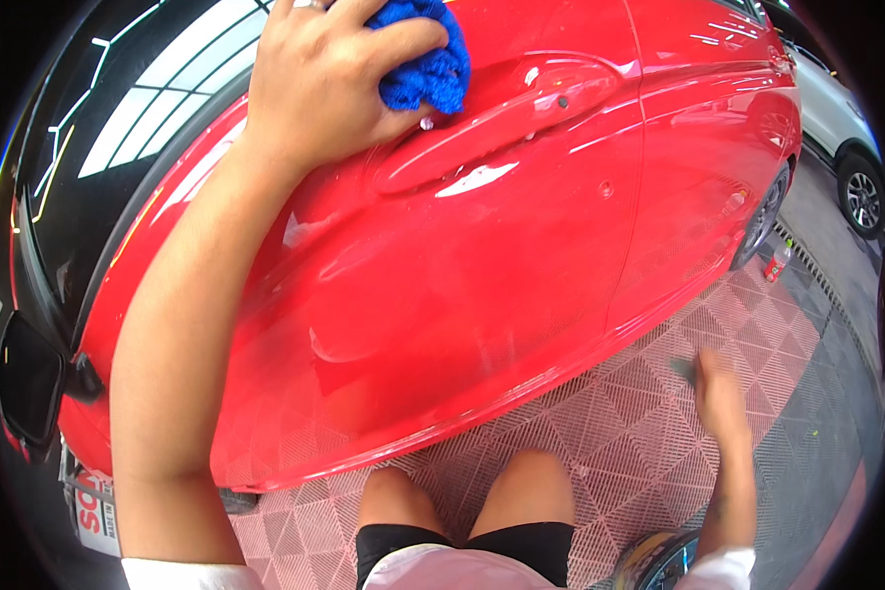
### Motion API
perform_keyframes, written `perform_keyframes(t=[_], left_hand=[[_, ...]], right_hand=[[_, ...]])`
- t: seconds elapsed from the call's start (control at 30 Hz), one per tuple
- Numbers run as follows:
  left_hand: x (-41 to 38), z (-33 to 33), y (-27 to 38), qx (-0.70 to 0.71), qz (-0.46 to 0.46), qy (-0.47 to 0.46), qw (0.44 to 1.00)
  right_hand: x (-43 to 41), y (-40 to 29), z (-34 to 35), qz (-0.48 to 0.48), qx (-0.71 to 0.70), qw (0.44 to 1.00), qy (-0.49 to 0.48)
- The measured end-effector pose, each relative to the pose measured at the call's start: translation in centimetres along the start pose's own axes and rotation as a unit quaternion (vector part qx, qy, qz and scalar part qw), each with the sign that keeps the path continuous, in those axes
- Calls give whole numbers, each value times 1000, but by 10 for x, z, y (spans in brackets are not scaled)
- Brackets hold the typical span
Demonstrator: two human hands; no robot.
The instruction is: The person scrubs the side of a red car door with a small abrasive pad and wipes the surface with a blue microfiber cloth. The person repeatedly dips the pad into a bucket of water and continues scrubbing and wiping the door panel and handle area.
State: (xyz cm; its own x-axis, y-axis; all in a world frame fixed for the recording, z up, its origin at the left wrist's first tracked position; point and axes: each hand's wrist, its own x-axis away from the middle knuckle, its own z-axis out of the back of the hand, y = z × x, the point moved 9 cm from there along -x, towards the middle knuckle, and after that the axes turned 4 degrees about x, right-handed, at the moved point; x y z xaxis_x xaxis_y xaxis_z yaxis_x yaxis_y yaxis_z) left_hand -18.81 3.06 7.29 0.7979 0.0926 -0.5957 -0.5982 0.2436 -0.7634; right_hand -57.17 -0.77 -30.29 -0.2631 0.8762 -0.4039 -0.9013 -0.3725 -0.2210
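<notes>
At the top of the head view my left hand point(324, 81) grips a bunched blue microfiber cloth point(431, 63), close to the red car door point(442, 280) just beside its handle point(501, 125). Small whitish spots lie near the handle's recess. Low on the right, over the floor, is my right hand point(719, 391), blurred. Something small and dark greenish point(683, 369) shows at its fingers; what it is cannot be told.
Red interlocking floor tiles point(634, 413) lie under the car. A plastic bottle point(778, 260) stands near the rear wheel point(763, 214). A round container point(656, 560) is beside my right forearm. The side mirror point(33, 383) juts out at left; a white vehicle point(826, 103) is parked at right.
</notes>
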Motion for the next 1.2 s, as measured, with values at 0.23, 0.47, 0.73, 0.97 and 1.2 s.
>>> perform_keyframes(t=[0.23, 0.47, 0.73, 0.97, 1.2], left_hand=[[12, -5, 4, -45, 12, -51, 998], [11, -2, -4, 0, 2, -14, 1000], [16, -2, -1, 2, -22, 22, 999], [12, -4, -1, 9, -1, 12, 1000], [11, -1, 0, -10, -10, 12, 1000]], right_hand=[[-162, -245, 138, 366, -67, 866, 333], [-210, -277, 161, 422, 32, 795, 434], [-216, -278, 165, 461, 14, 781, 420], [-202, -310, 157, 485, 29, 754, 443], [-199, -316, 149, 493, 9, 716, 495]])
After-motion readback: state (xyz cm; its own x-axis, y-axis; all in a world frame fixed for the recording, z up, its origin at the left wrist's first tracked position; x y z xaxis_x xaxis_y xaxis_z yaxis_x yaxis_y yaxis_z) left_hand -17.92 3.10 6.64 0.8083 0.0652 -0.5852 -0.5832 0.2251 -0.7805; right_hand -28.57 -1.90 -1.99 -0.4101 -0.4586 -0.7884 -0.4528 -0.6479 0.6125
